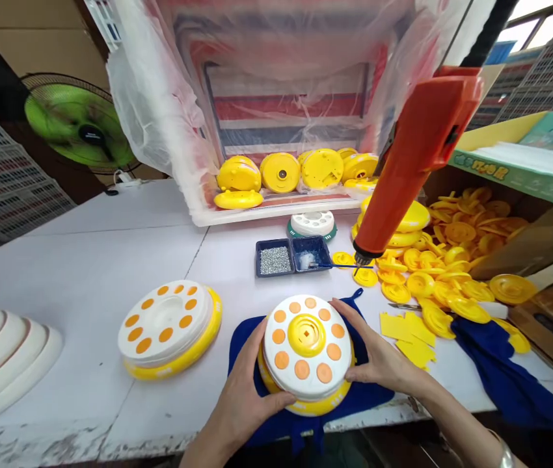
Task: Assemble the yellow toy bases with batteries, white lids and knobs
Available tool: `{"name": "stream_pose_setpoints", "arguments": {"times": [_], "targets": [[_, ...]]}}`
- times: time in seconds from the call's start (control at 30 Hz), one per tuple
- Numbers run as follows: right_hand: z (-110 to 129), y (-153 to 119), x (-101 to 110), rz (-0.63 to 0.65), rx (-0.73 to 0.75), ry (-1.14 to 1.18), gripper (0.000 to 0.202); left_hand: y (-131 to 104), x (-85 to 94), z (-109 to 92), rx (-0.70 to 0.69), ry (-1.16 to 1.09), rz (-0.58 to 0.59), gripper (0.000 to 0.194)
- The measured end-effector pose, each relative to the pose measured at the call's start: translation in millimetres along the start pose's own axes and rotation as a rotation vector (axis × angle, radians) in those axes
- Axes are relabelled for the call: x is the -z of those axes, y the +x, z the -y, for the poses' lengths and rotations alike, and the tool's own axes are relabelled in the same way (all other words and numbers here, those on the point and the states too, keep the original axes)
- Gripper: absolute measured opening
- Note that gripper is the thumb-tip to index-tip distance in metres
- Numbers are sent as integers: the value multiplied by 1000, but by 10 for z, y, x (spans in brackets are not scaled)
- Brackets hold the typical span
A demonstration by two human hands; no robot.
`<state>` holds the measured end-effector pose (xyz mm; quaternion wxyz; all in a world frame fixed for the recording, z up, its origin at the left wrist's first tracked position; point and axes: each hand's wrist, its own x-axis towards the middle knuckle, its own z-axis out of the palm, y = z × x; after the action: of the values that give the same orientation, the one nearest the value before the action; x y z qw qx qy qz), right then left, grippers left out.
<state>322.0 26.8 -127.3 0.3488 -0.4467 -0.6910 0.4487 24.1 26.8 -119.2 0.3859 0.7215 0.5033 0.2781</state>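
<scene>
So a round toy disc point(306, 354), white on top with orange dots and a yellow hub in the middle, was being held at the near edge of the tabletop point(86, 260); it was sat on a blue cloth point(369, 390) at about 6 o'clock in the view. The left hand point(244, 396) was wrapped around the disc's rim at 8 o'clock, fingers spread and curled against the side; the right hand point(378, 354) was pressed on the rim at 3 o'clock, fingers laid flat along the edge; so both were closed on the same piece, nothing else gripped.

A second disc point(169, 328), same look but with a hollow white centre, was parked just to the left at 9 o'clock, well clear of the left hand. An orange power screwdriver point(416, 156) was hung from above at 1 o'clock, tip down over a little double blue tray point(293, 255) with small silver screws in the left half. A heap of yellow plastic parts point(452, 273) was spread out at 2 o'clock; some flat yellow pieces point(408, 335) were lying just beside the right hand. More yellow shells point(281, 172) were stacked in a plastic-lined crate at 12 o'clock; a green fan point(79, 123) was seen at 10 o'clock.
</scene>
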Motion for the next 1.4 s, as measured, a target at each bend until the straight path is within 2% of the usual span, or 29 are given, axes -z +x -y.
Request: {"name": "stream_pose_setpoints", "arguments": {"times": [0.23,0.43,0.63,0.87,0.93,1.03,1.13,1.23,1.4], "targets": [[-2,35,16,-23,16,-50,107,-18,-41,13,21,13,-36,102],[57,-2,78,42,-32,-21,105,-48,-35,41,1,26,-10,105],[13,-8,30,33,-32,-52,106,-6,-35,3,7,60,-1,101],[18,8,79,34,-31,-14,103,-54,-67,-24,52,-39,-6,102],[5,-6,86,-22,-17,27,91,-100,-81,41,97,-120,-41,93],[-121,-22,32,-306,-21,136,55,-151,-116,191,199,-217,-194,65],[-319,-22,-67,-519,-79,184,38,-156,-160,322,285,-230,-344,58],[-445,-24,-144,-562,-116,168,35,-148,-186,366,291,-160,-365,53],[-445,-47,-195,-570,-143,148,30,-162,-200,355,250,-44,-356,48]]}}
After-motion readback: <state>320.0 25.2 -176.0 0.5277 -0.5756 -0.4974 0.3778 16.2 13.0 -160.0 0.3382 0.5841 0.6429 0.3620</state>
